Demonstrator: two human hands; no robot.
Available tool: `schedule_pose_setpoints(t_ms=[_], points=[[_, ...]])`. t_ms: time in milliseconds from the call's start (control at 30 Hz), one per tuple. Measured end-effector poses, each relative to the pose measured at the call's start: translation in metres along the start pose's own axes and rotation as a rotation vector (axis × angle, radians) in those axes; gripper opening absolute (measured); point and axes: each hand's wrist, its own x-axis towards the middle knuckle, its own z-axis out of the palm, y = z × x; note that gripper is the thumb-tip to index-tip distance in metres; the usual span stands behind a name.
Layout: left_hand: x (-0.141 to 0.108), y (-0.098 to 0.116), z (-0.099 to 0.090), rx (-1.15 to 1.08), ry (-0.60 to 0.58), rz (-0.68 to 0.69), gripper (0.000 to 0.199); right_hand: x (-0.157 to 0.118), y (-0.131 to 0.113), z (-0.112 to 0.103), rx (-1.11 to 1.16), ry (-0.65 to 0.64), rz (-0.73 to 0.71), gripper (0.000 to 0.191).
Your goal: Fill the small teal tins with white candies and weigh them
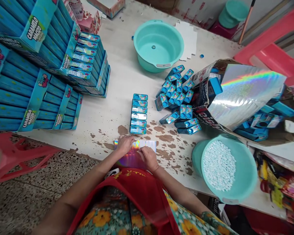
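Observation:
At the table's front edge, close to my body, lies a shiny rainbow-coloured holographic sheet (131, 160) with a whitish strip along its far side. My left hand (125, 144) is closed on the sheet's left part, fingertips pointing right. My right hand (149, 157) has its fingers curled in a pinch at the sheet's right part; the fingertips are partly hidden. Just beyond the hands stands a short row of blue candy boxes (139, 114), their narrow printed ends facing up. Farther right, several more blue boxes (176, 89) stand in a loose cluster.
Stacked blue display cartons (41, 94) fill the left side. A turquoise basin (159, 45) stands at the back. To the right are a cardboard box (205, 85) holding blue boxes and a silvery sheet (240, 94), and a turquoise bucket (247, 169) of white candies (219, 166). Red stools flank the table.

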Motion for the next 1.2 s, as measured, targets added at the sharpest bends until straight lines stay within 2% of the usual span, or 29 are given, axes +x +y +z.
schedule_pose_setpoints(t_ms=[67, 133, 233, 367, 567, 667, 733, 867, 1000, 1100, 1200], points=[[-0.001, 0.000, 0.000, 0.012, 0.010, 0.006, 0.023, 0.008, 0.000, -0.008, -0.004, 0.019, 0.028, 0.021], [-0.001, 0.000, -0.001, -0.003, -0.001, 0.018, 0.022, 0.016, 0.002, -0.008, -0.038, 0.023, 0.038, 0.030], [-0.001, 0.000, -0.002, -0.053, -0.020, 0.034, 0.022, 0.019, 0.006, 0.008, -0.118, -0.012, 0.045, 0.045], [-0.001, 0.000, -0.002, -0.079, -0.029, 0.007, 0.024, 0.008, 0.011, 0.030, -0.181, -0.051, 0.060, 0.052], [0.002, 0.001, -0.002, -0.054, -0.039, -0.025, 0.024, -0.004, 0.015, 0.036, -0.190, -0.024, -0.018, 0.047], [0.002, 0.001, -0.002, -0.052, -0.039, -0.024, 0.023, -0.003, 0.016, 0.030, -0.144, 0.041, -0.028, 0.033], [0.002, 0.002, -0.002, -0.042, -0.036, -0.022, 0.022, -0.001, 0.014, 0.021, -0.113, 0.051, -0.029, 0.022], [0.001, 0.002, 0.002, 0.029, 0.004, 0.014, 0.025, 0.004, 0.002, -0.014, -0.044, -0.001, -0.014, 0.018], [-0.006, 0.000, 0.005, 0.032, 0.089, 0.030, 0.029, 0.015, -0.015, -0.060, 0.226, 0.011, 0.156, 0.014], [-0.021, 0.004, -0.007, -0.168, 0.221, 0.054, 0.031, 0.028, -0.026, -0.089, 0.389, 0.002, 0.255, 0.016], [-0.038, 0.019, -0.033, -0.482, 0.281, 0.110, 0.035, 0.040, -0.034, -0.107, 0.474, -0.014, 0.257, 0.017]])
